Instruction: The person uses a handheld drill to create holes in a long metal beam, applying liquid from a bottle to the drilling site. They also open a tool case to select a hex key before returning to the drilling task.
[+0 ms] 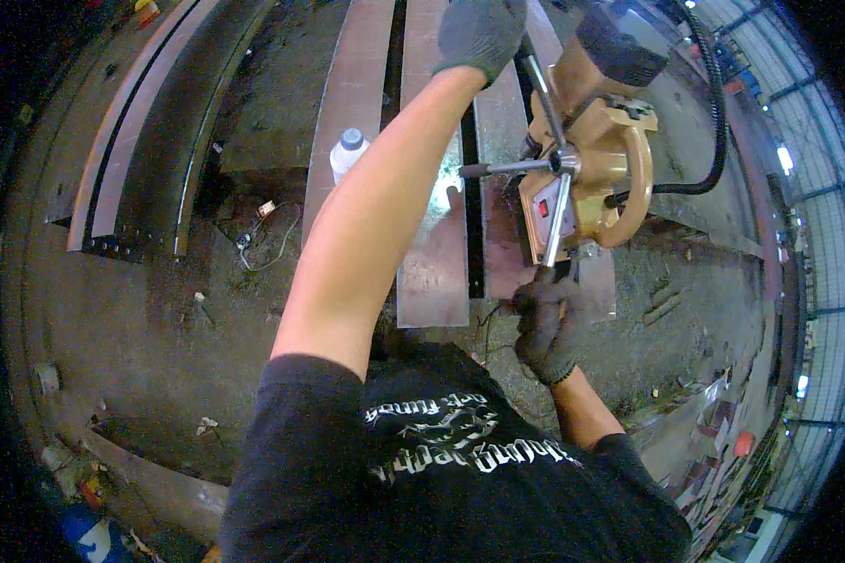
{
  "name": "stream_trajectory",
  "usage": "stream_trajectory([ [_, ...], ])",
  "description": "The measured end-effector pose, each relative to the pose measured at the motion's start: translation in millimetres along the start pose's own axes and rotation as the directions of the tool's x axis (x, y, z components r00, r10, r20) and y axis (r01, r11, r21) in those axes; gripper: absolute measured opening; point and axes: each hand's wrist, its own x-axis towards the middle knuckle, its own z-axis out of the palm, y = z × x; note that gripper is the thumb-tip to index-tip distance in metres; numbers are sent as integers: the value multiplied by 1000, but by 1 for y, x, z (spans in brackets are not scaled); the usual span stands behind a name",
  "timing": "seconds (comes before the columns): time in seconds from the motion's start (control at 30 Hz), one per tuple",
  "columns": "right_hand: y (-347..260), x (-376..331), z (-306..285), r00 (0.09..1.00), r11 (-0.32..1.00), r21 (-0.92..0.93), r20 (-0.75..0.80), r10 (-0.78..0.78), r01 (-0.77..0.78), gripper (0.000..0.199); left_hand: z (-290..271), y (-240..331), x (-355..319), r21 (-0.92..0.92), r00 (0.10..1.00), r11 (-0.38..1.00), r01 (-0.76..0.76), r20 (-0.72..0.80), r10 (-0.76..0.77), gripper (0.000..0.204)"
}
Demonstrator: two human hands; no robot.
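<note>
A tan magnetic drill (620, 155) with a dark motor housing stands on long steel plates (432, 281), right of centre. Its three-spoke feed handle (563, 161) faces me. In a dark glove, my right hand (545, 328) is closed round the lower spoke's end. My left arm stretches far forward, and my gloved left hand (482, 38) is at the upper spoke's end, seemingly closed on it; its fingers are partly hidden and cut off by the top edge. The third spoke points left, untouched. A bright patch of light falls on the plate beside the drill.
A white bottle (349, 150) with a blue cap stands left of my forearm, partly hidden by it. Long steel beams (150, 131) lie at the far left. A thin cable (277, 253) lies on the dirty floor. A black corrugated hose (718, 122) loops from the drill's right side.
</note>
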Motion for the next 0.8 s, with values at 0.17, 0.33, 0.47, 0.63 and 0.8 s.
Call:
stream_trajectory([
  [0.17, -22, 33, 3, 915, 878, 479, -355, 193, 1, 37, 50, -17, 42, 142, 989, 981, -130, 89, 118, 48],
  [0.33, -41, 59, -12, 897, 960, -257, -389, -208, 112, 20, 76, -1, 70, 83, 993, 995, 47, 103, -55, 42],
  [0.47, -82, 60, -10, 911, 928, 301, -278, 303, -217, 20, 77, -35, 87, 286, 928, 893, -348, 241, 285, 50],
  [0.63, -57, 58, -18, 938, 987, 159, -339, 70, -16, 13, 39, 18, 54, 71, 978, 996, 57, 198, -70, 40],
  [0.8, -70, 68, -40, 961, 985, 173, -268, 60, -13, 15, -13, 49, -15, -151, 966, 988, -23, 252, 61, 50],
])
